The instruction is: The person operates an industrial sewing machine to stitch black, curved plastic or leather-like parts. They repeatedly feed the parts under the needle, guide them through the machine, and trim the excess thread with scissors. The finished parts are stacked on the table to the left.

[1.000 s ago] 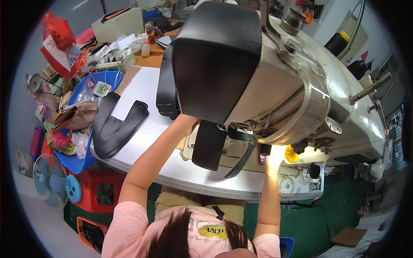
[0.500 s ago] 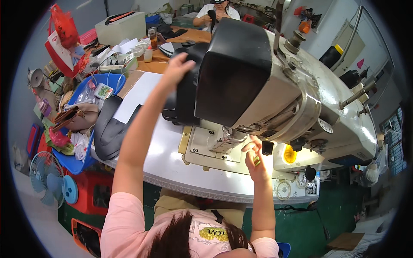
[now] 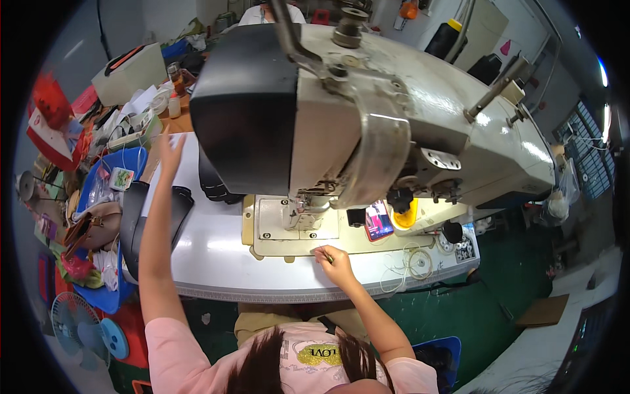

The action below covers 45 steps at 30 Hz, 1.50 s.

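My left hand reaches far left over the white table, fingers stretched out and holding nothing. Just below it lie dark curved leather-like pieces. Another black piece with stitch-like marks rests on the table, partly hidden by the sewing machine's black head cover. At the front edge of the machine's bed plate, my right hand is closed. A small dark thing shows between its fingers, too small to name. The needle area above the plate is partly covered by the machine head.
A phone with a lit screen stands beside a yellow round part. Loose pale thread and a bobbin tray lie at the right. A blue basket full of things and a fan are at left.
My left hand has left the black piece behind the machine and moved left. My right hand has come from under the machine head to the bed's front edge. The view has shifted too.
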Each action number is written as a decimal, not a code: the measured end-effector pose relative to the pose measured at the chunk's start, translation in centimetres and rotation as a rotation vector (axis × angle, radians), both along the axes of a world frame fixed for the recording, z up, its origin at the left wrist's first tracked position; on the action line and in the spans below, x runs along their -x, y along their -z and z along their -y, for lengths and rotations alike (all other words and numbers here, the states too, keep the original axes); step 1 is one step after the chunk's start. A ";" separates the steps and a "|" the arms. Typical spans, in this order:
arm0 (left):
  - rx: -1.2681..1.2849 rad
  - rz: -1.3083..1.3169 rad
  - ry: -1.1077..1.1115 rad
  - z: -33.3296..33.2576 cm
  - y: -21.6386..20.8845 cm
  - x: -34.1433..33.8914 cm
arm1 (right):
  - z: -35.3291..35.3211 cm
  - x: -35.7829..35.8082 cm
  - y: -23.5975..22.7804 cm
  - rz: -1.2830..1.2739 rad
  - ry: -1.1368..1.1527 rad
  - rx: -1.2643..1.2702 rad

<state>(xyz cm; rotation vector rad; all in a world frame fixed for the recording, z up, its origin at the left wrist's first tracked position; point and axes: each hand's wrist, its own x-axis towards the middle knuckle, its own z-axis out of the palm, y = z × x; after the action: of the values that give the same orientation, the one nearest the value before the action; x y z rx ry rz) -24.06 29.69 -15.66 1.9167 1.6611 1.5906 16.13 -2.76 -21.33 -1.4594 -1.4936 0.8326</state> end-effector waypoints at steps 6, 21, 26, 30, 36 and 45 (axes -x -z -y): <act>0.388 -0.685 -0.665 15.5 3.6 13.3 | 0.2 0.3 -0.2 0.118 -0.004 -0.179; 0.608 -0.670 -0.830 22.1 1.6 15.6 | 0.3 0.3 0.0 0.208 0.011 -0.305; 0.369 -0.465 -0.438 21.5 -0.3 18.6 | 0.5 0.5 -0.1 0.209 -0.005 -0.269; 0.554 0.275 0.126 26.0 -12.9 9.4 | 0.4 0.4 -0.1 0.192 -0.028 -0.273; 0.498 0.490 0.219 32.8 -14.5 -0.3 | 1.6 2.9 -6.7 0.114 -0.209 -0.430; 0.866 0.806 0.685 35.6 -4.7 -12.1 | 2.8 3.3 -11.8 0.069 -0.477 -0.246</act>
<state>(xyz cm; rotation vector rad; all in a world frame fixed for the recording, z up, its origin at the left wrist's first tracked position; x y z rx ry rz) -11.93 -5.90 -10.93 0.9928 0.9215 0.9040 12.82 -5.57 -9.56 -0.9716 -1.9599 0.8415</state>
